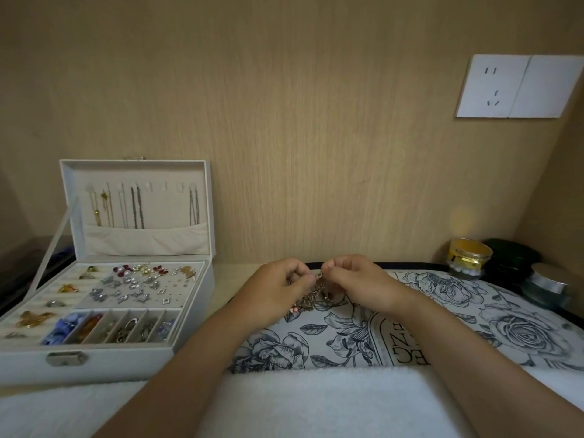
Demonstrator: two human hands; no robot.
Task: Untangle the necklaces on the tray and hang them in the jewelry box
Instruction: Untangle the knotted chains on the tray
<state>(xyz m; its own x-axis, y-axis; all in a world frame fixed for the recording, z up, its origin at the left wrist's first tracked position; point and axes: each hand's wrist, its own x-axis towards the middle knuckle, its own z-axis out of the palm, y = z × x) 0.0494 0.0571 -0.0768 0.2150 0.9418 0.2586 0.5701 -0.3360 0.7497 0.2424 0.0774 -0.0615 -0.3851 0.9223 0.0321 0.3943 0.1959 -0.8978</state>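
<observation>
Clearly, left of the tray point(493, 314) stands the open jewelry box point(126, 358), with chains hanging in its lid. Above the tray's far edge the left hand point(278, 287) pinches the tangled necklaces point(311, 299), and the right hand point(358, 284) pinches them too. They look light, limp and likely to snag, so hold them close to the knot and tease gently.

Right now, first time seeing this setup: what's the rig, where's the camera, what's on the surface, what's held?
No machine here: a person works with two bare hands, filmed by one wide-angle camera on the head, looking forward and down. The left hand and right hand each pinch a tangle of necklaces with their fingers, over a flower-printed tray. Left of it stands an open jewelry box, several chains hanging in its lid, small pieces in its compartments. Jars sit at the far right; a white towel lies nearest.
</observation>
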